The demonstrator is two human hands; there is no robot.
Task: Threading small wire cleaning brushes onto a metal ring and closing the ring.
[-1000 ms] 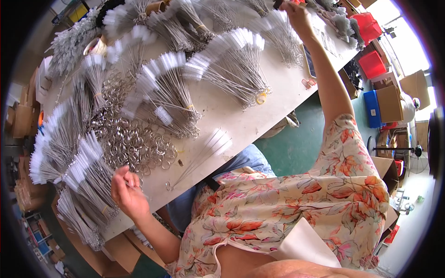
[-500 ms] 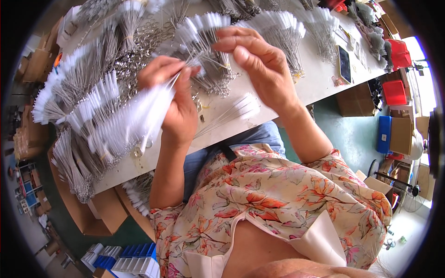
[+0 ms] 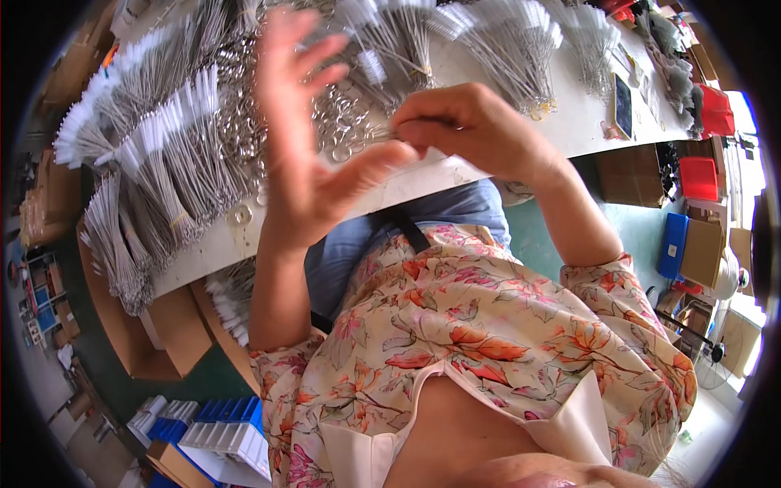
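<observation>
My left hand [image 3: 297, 163] is raised over the table with fingers spread and blurred by motion. Its thumb reaches across to the fingertips of my right hand [image 3: 476, 134], whose fingers are curled in. Whatever those fingers hold, if anything, is hidden; a small white bit shows beneath them. Loose metal rings [image 3: 346, 122] lie behind both hands. Thin wire brushes with white bristles stand around: a bundle [image 3: 175, 159] to the left of my left hand, and another bundle [image 3: 504, 49] beyond my right hand.
The white table [image 3: 220, 260] has its front edge close to my lap. A dark phone-like device [image 3: 622, 106] lies at its right end. An open cardboard box [image 3: 167, 350] sits below left, near blue and white bins [image 3: 232, 431]. Red bins [image 3: 700, 177] stand at far right.
My left hand has opened and risen; the white-bristled brush bunch it held no longer shows. My right hand has moved lower and curled its fingers. The view has shifted slightly.
</observation>
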